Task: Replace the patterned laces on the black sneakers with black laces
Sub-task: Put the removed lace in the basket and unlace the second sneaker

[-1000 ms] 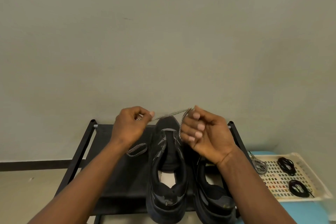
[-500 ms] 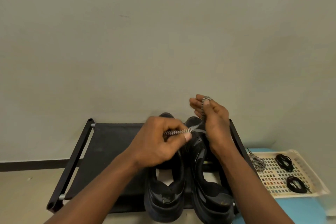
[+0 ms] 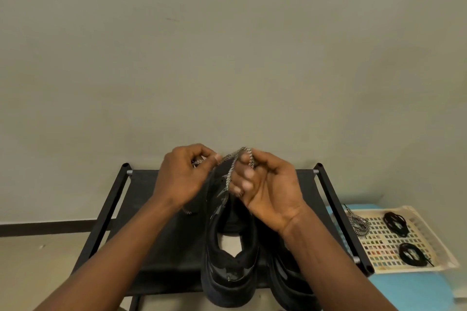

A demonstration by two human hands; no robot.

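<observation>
Black-and-white woven lace [image 3: 233, 161], stretched between two hands above the toe of the left sneaker [image 3: 228, 247]. Left hand [image 3: 183, 179]: fingers curled, thumb and forefinger pinching one stretch of the lace. Right hand [image 3: 267, 189]: palm toward the camera, fingers bent, lace looped over the upper fingers and gripped there.

Likely faults from here, by judgement only:
- Loop sliding off the right fingers through slack between the hands, with loss of the winding.
- Loose tail, glimpsed below the left wrist, snagging on the sneaker or the rack [image 3: 151, 209].
- Uneven pull, giving a loose, knot-prone bundle.
- Sneaker nudged by a wrist off the rack, heels lying past its near edge.

Appearance of the task's things:
- Lace: thin, round, flecked and limp, kinked at the bend over the fingers.
- Left sneaker: all black, glossy panels at heel and side, pale insole showing, no lace seen in it.
- Right sneaker [image 3: 290, 283]: just beside the left one, largely hidden under the right forearm, lacing not discernible.
- Second patterned lace [image 3: 358, 222]: coiled at the corner of a perforated tray [image 3: 381, 247] right of the rack.
- Black lace bundles [image 3: 395, 223]: two, lying in the same tray, well apart from both hands.
</observation>
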